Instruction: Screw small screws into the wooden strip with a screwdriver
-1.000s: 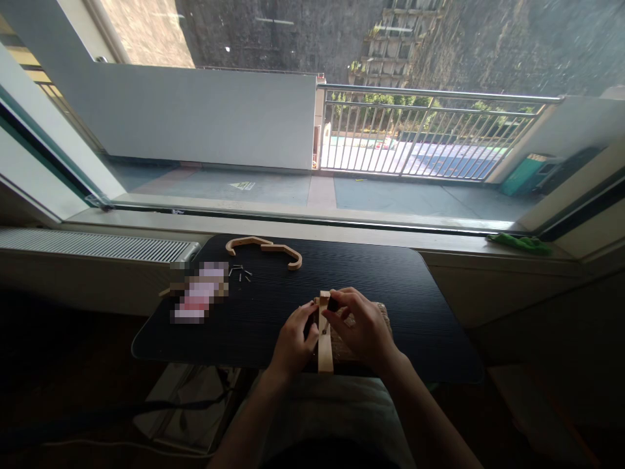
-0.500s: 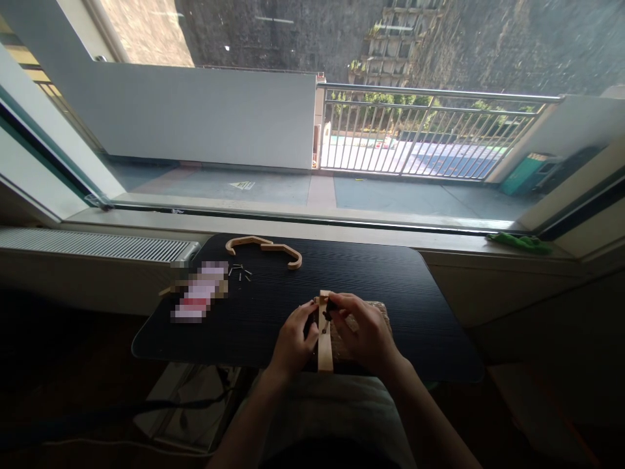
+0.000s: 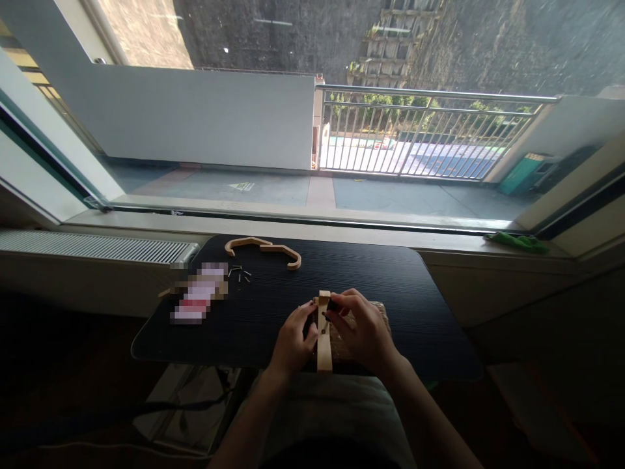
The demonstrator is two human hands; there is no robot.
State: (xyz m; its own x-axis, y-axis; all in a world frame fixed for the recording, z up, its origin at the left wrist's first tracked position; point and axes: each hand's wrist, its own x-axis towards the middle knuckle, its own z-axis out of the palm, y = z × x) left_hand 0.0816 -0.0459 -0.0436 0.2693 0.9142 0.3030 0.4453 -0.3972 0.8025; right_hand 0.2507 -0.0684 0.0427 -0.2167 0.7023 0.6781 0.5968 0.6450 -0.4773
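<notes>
A pale wooden strip (image 3: 325, 355) with a dark hole or screw in its face stands on edge near the front of the table, against a tan, textured, block-like thing (image 3: 385, 316). My left hand (image 3: 295, 342) grips the strip's left side, fingers and thumb closed around it. On the other side, my right hand (image 3: 364, 326) pinches a small dark-handled screwdriver (image 3: 330, 309), whose thin shaft slants down to the hole. The fingers hide most of the handle. Part of the tan thing is covered by my right hand.
The black table (image 3: 415, 286) also bears two curved wooden hooks (image 3: 286, 248) at the back and several loose screws (image 3: 239, 272). Left of them lies a blurred pink-and-white packet (image 3: 198, 293). A windowsill (image 3: 342, 231) and a radiator (image 3: 97, 246) border the table.
My right hand has turned slightly at the wrist and shifted a little, with the screwdriver still in its fingers. My left hand and the wooden strip have hardly moved.
</notes>
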